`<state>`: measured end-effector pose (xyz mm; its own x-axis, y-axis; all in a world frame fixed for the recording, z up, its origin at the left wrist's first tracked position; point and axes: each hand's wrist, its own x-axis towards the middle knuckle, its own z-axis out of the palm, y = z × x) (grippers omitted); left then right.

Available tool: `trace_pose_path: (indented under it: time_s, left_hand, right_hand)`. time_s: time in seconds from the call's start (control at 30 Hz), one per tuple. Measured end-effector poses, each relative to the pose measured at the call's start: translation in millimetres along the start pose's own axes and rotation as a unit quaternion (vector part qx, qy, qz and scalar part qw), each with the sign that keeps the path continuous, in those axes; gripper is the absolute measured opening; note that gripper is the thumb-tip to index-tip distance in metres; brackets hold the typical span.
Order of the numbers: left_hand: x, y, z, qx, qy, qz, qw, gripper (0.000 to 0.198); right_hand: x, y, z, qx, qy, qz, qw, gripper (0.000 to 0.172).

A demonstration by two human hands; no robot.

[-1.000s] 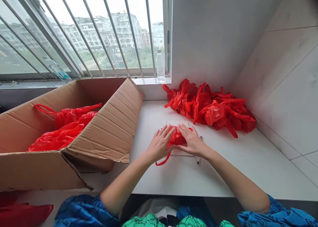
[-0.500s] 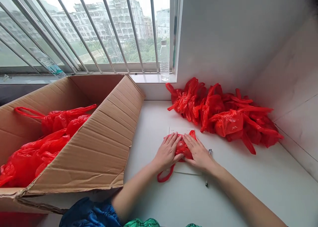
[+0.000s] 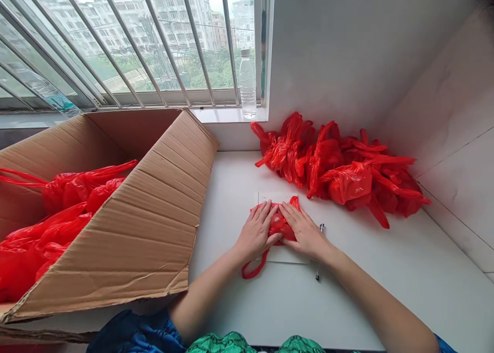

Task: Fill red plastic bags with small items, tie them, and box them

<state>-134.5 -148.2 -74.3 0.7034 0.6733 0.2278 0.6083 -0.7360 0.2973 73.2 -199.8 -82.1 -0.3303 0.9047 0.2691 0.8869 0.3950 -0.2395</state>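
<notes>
A small red plastic bag (image 3: 283,224) lies on a sheet of white paper (image 3: 287,256) on the white tabletop. Both palms rest flat on the bag from either side, fingers stretched out and thumbs toward each other. My left hand (image 3: 258,228) covers its left part; my right hand (image 3: 302,228) covers its right part. One handle loop sticks out toward me below my left hand, and another end rises beyond the fingertips. What the bag contains is hidden. A pen (image 3: 320,252) lies at the paper's right edge, partly under my right wrist.
At the left stands an open cardboard box (image 3: 150,224) holding several red bags (image 3: 57,229). More knotted red bags (image 3: 339,173) are heaped against the back wall at the right. A clear bottle (image 3: 247,85) stands on the sill of the barred window.
My view has shifted slightly, so the whole scene sits a little further left and higher. Both hands stay flat on the bag; nothing is taken or let go.
</notes>
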Motion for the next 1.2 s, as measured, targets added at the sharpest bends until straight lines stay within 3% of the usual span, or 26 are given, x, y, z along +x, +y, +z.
trace_pose_path:
  time_s: [0.4,0.5,0.57,0.63,0.73,0.87,1.0,1.07,1.1,1.17,1.2]
  left_hand:
    - [3,-3,0.0,-0.001,-0.020,-0.008,1.000,0.077]
    - [0,0,-7.5,-0.023,-0.031,-0.004,0.999,0.090]
    - [-4,8,-17.0,-0.022,-0.015,0.001,1.000,0.106]
    - [-10,22,-29.4,0.002,0.018,0.007,1.000,0.110]
    - [-21,48,-52.5,0.030,0.025,0.020,0.999,0.079]
    - [-46,77,-101.8,0.040,-0.034,0.017,0.998,0.028]
    - [-94,86,-186.4,0.002,-0.016,-0.009,1.000,0.019]
    - [-121,83,-236.2,-0.023,0.027,-0.082,0.996,0.021]
    - [-133,79,-260.6,-0.020,0.076,-0.123,0.989,0.022]
    - [-149,66,-305.5,-0.001,0.210,-0.201,0.957,0.030]
    - [-152,58,-325.2,0.036,0.284,-0.246,0.926,0.034]
  right_hand:
    - [1,1,3,0.000,-0.001,0.001,1.000,0.081]
    - [0,2,-1,0.015,0.012,-0.008,1.000,0.081]
    - [-2,1,-8,0.028,0.046,-0.027,0.998,0.069]
    - [-5,-3,-18,0.048,0.097,-0.060,0.992,0.042]
    - [-11,-18,-36,0.108,0.170,-0.119,0.972,0.018]
    - [-27,-37,-52,0.208,0.200,-0.173,0.942,0.016]
    - [-41,-32,-55,0.281,0.212,-0.121,0.928,0.027]
    - [-43,-21,-53,0.284,0.210,-0.072,0.933,0.023]
    - [-42,-16,-51,0.280,0.207,-0.055,0.936,0.022]
    - [-40,-7,-47,0.272,0.200,-0.040,0.941,0.022]
    - [-38,-5,-45,0.266,0.194,-0.042,0.943,0.022]
